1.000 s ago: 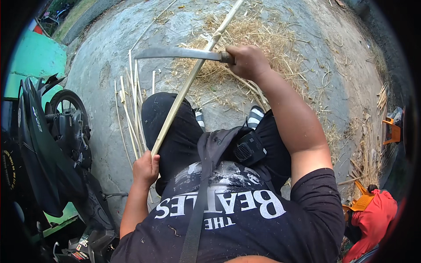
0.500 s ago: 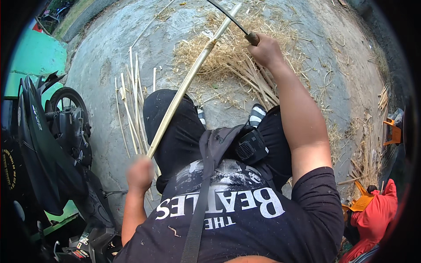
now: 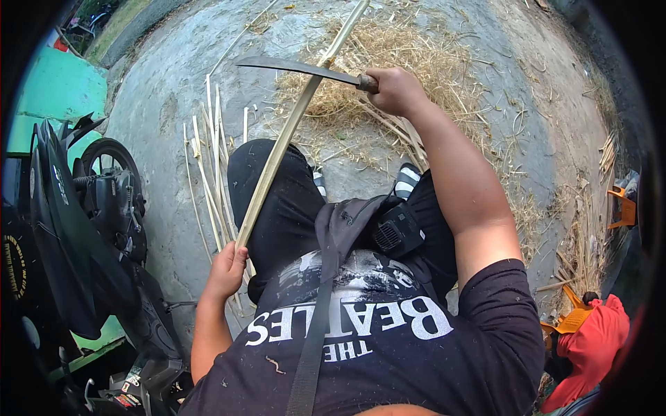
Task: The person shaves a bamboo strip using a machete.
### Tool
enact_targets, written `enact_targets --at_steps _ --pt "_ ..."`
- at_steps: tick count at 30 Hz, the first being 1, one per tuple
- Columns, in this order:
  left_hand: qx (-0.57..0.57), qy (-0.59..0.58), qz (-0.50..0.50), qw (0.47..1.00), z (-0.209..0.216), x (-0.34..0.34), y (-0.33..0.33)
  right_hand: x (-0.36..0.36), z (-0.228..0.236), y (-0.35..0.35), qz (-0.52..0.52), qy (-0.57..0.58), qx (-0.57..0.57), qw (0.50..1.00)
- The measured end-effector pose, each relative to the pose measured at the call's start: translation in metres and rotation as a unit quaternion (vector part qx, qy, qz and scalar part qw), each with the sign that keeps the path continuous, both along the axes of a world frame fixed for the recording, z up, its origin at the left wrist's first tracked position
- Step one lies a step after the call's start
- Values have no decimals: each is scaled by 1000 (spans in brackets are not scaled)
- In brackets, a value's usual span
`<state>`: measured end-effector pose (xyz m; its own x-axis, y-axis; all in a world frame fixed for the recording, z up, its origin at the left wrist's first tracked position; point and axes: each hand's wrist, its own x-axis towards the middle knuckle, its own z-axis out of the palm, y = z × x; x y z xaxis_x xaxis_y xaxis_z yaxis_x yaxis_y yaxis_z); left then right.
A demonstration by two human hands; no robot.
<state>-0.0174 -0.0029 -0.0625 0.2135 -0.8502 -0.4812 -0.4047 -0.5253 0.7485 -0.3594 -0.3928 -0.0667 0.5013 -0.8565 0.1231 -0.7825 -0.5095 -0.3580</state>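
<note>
**Some Parts Are Not Visible**

At twelve o'clock, the upper edge cuts off the far end of the pale strip [image 3: 279,151]. At one o'clock, the right hand [image 3: 395,91] covers part of the handle [image 3: 368,84] of the curved knife [image 3: 298,67]. At eight o'clock, the left hand [image 3: 226,269] hides the strip's near part.

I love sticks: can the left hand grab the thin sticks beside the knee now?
Probably not just now: the left hand is busy holding the long strip. Otherwise the way looks free: the thin sticks lie close by.
</note>
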Motion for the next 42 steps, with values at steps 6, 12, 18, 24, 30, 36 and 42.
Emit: enact_targets --at_steps 6,12,18,24,30,36,42 --pt "-11 -67 -11 998 4 -3 -8 15 -11 10 97 -57 -80 990" --pt "-45 -190 -47 980 20 -25 -17 0 -14 -12 -11 -22 -64 998" --pt "-31 -139 -55 988 16 -14 -26 7 -17 0 -61 -26 28 997" --pt "-61 -164 -52 983 8 -18 -21 36 -11 25 229 34 -249 940" --pt "-80 -175 -63 979 9 -11 -17 -14 -9 -21 -169 -14 34 985" --pt "-44 -142 -55 987 2 -11 -19 -11 -11 -15 -119 -69 19 990" --pt "-82 -152 -47 984 -2 -16 -20 10 5 -1 98 32 -155 983"
